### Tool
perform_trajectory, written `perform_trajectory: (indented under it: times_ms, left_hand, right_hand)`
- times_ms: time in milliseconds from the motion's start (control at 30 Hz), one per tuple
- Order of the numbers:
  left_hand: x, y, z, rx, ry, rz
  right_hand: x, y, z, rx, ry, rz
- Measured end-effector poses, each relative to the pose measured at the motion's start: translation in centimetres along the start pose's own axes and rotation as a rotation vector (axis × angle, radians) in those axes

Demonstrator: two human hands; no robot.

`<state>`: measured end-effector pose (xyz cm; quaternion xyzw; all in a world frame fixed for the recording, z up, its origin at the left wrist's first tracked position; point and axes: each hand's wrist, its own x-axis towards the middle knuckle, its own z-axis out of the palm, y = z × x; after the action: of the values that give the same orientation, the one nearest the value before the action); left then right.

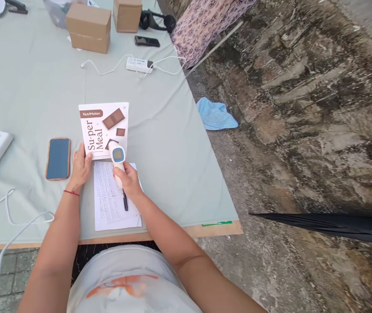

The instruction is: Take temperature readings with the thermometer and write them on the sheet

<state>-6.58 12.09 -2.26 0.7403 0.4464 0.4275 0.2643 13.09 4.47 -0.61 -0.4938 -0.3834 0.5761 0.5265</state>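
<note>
I've L hand [81, 168] gripping pack [104, 130] @ lower-left corner, R hand [129, 179] closed round thermometer [118, 155] (top overlaps pack btm).

Papers [107, 204] lie before the pack [104, 128], right of the phone [58, 159].

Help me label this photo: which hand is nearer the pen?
Right. The right hand is at the pen's far end; the left hand is farther off, to the pen's left.
</note>
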Motion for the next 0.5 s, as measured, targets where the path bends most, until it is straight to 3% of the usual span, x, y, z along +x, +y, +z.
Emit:
perform_trajectory:
  times_ms: [233,500]
  left_hand:
    - [0.0,0.4,0.2,-0.028,0.001,-0.056]
    - [0.1,1.0,-0.1,-0.063,-0.016,-0.086]
  right_hand:
    - [-0.1,-0.8,0.3,0.128,-0.041,0.055]
    - [-3.4,-3.6,-1.3,0.059,0.052,-0.010]
